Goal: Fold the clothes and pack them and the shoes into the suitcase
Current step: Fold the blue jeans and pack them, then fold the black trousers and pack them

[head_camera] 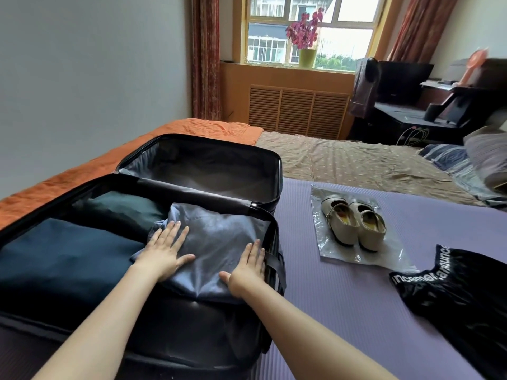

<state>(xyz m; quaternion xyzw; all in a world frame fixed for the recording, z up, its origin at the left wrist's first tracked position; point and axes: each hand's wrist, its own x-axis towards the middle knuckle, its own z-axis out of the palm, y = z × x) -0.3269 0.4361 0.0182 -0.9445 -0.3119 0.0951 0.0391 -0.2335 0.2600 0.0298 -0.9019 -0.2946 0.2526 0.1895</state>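
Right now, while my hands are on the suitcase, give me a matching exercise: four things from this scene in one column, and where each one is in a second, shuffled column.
1. grey-blue garment
2. cream shoes
3. black item
4. navy garment

A. on clear plastic
B. left side of the suitcase, untouched
C. on the purple mat, white lettering
D. pressed by left hand and right hand

Pairs: 1-D, 2-A, 3-C, 4-B.
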